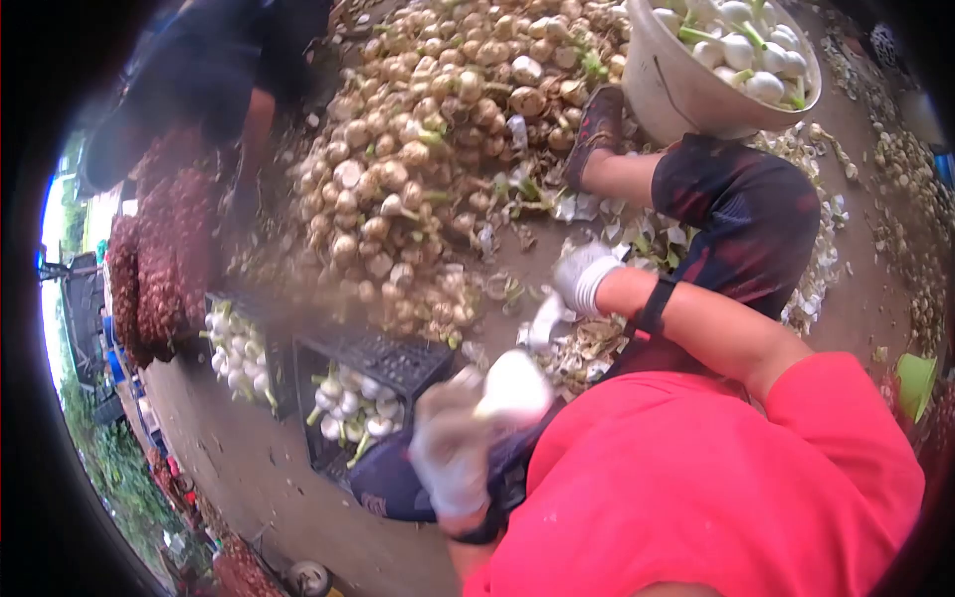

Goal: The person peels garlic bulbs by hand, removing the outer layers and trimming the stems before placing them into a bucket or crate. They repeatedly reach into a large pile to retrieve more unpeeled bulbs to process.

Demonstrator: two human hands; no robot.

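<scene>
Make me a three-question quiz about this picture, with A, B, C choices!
1. Where do the peeled bulbs nearest the left hand lie?
A. in a black crate
B. on a chair
C. in a sack

2. What colour is the person's shirt?
A. blue
B. red
C. yellow

3. The left hand is:
A. empty
B. holding a white bulb
C. flat on the ground

Answers: A, the bulbs sit inside the crate's black walls; B, the shirt is plainly red; B, the gloved fingers wrap around the white bulb.
</scene>
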